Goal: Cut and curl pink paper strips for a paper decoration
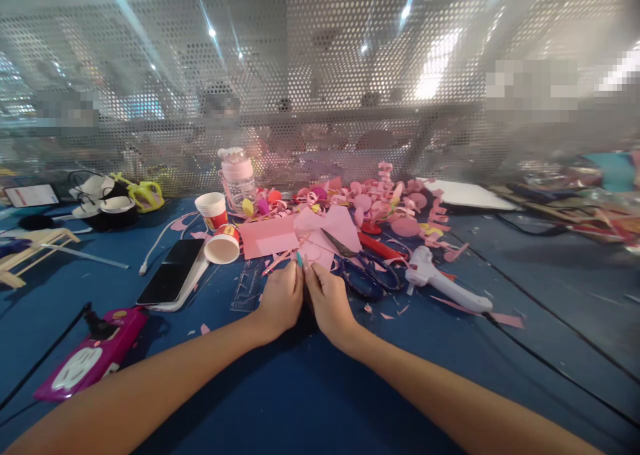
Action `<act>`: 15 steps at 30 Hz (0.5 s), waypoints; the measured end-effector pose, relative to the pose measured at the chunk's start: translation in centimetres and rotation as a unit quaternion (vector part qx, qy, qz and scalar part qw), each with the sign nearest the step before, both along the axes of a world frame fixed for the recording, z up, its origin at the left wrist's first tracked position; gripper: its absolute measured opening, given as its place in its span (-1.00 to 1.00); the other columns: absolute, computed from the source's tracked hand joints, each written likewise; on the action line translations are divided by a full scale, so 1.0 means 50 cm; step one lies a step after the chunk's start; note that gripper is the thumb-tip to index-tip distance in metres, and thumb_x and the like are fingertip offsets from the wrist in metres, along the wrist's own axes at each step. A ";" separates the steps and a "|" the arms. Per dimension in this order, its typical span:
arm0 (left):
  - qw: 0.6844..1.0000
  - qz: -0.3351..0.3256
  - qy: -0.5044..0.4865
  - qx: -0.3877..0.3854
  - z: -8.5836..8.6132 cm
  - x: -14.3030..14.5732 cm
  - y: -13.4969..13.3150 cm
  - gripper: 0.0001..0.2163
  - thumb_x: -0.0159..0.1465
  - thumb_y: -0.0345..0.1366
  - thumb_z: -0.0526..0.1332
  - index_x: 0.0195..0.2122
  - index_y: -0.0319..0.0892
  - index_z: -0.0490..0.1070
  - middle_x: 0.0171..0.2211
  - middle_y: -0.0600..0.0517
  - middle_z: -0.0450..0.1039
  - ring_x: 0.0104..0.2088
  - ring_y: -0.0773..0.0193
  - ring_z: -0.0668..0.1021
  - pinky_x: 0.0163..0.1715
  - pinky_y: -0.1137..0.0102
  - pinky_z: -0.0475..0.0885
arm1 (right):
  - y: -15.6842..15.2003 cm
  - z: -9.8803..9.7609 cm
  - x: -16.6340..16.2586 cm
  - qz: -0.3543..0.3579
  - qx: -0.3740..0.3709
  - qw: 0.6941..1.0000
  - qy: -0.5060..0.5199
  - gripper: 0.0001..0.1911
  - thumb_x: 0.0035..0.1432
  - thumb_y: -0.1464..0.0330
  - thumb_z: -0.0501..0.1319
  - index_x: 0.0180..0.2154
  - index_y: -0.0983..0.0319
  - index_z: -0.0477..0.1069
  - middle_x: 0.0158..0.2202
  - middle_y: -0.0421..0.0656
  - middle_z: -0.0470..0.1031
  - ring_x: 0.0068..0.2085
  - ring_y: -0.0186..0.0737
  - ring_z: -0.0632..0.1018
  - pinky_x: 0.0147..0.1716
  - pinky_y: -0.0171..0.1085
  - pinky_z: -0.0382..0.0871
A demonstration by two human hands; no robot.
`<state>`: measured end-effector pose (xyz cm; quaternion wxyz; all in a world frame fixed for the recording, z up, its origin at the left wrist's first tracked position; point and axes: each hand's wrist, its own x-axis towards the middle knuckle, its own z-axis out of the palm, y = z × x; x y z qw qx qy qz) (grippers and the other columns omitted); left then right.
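While a phone [173, 271] and paper cups [223, 247] sit leftward on the desk [310, 401] beside a largely uncut pink sheet [270, 236], the left hand [281, 299] and right hand [327, 301] press together, fingertips pinching a small pink piece [314, 253] at the desk's middle. Scissors [367, 271] and glue gun [443, 280] lie idle, and heaped pink cutouts [385, 195] suggest much cutting is done.

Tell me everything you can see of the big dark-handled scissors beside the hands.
The large scissors with dark looped handles lie flat on the blue tabletop, grey metal blades shut as far as shows. The blades point away and leftward, tips resting on the pink paper sheet. The handles sit just right of the right hand, seemingly untouched by it. A white glue gun lies close on their right.
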<state>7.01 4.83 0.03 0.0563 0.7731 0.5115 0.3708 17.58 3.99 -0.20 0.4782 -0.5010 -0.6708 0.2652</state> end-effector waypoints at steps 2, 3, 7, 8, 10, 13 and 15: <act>1.000 -0.006 -0.009 0.000 0.000 -0.001 -0.001 -0.72 0.31 -0.33 -0.22 -0.49 -0.15 0.15 -0.53 -0.04 0.37 -0.47 0.20 0.46 -0.44 0.33 0.32 | 0.001 -0.003 -0.001 -0.001 -0.012 0.999 0.039 -0.64 0.21 0.22 -0.10 -0.59 0.20 0.07 -0.67 -0.29 0.12 -0.62 -0.39 0.20 -0.64 -0.38 0.02; 1.000 -0.002 -0.014 -0.001 -0.001 -0.001 -0.001 -0.73 0.30 -0.33 -0.22 -0.48 -0.15 0.16 -0.54 -0.02 0.37 -0.49 0.21 0.46 -0.45 0.35 0.32 | 0.001 -0.004 -0.001 -0.004 -0.019 0.998 0.059 -0.63 0.21 0.19 -0.12 -0.59 0.20 0.08 -0.67 -0.30 0.11 -0.63 -0.39 0.19 -0.64 -0.38 0.02; 0.999 0.031 -0.008 0.002 -0.006 -0.003 0.000 -0.72 0.30 -0.32 -0.22 -0.46 -0.16 0.18 -0.58 -0.02 0.37 -0.55 0.21 0.45 -0.52 0.36 0.31 | -0.002 -0.002 -0.001 0.000 -0.034 0.996 0.086 -0.63 0.22 0.17 -0.12 -0.57 0.20 0.08 -0.68 -0.32 0.08 -0.64 -0.40 0.17 -0.65 -0.39 0.03; 0.999 0.032 -0.003 0.008 -0.008 -0.003 0.001 -0.71 0.30 -0.32 -0.23 -0.46 -0.17 0.19 -0.58 -0.03 0.37 -0.54 0.20 0.46 -0.51 0.35 0.31 | -0.003 0.000 -0.001 0.003 -0.031 0.997 0.077 -0.65 0.21 0.19 -0.11 -0.56 0.20 0.09 -0.68 -0.31 0.09 -0.63 -0.40 0.18 -0.65 -0.39 0.03; 1.000 0.024 0.000 0.017 -0.010 -0.002 0.000 -0.70 0.31 -0.31 -0.23 -0.43 -0.19 0.23 -0.55 -0.05 0.39 -0.49 0.18 0.49 -0.47 0.33 0.34 | -0.005 0.003 0.000 0.005 -0.020 0.999 0.050 -0.67 0.20 0.23 -0.07 -0.57 0.20 0.08 -0.67 -0.31 0.10 -0.62 -0.40 0.18 -0.65 -0.39 0.02; 0.999 0.016 -0.018 0.030 -0.010 -0.001 -0.001 -0.68 0.32 -0.29 -0.23 -0.38 -0.21 0.26 -0.51 -0.08 0.41 -0.42 0.17 0.50 -0.42 0.32 0.36 | -0.006 0.007 0.001 0.007 -0.012 1.000 0.026 -0.68 0.18 0.28 -0.05 -0.60 0.20 0.05 -0.70 -0.32 0.08 -0.63 -0.40 0.17 -0.65 -0.39 0.00; 0.999 0.009 -0.032 0.031 -0.009 -0.001 -0.001 -0.68 0.33 -0.28 -0.22 -0.38 -0.21 0.26 -0.51 -0.07 0.41 -0.43 0.19 0.50 -0.43 0.33 0.36 | -0.005 0.008 0.001 0.012 -0.019 0.999 0.031 -0.67 0.17 0.28 -0.04 -0.61 0.19 0.03 -0.71 -0.33 0.06 -0.65 -0.41 0.16 -0.66 -0.39 0.00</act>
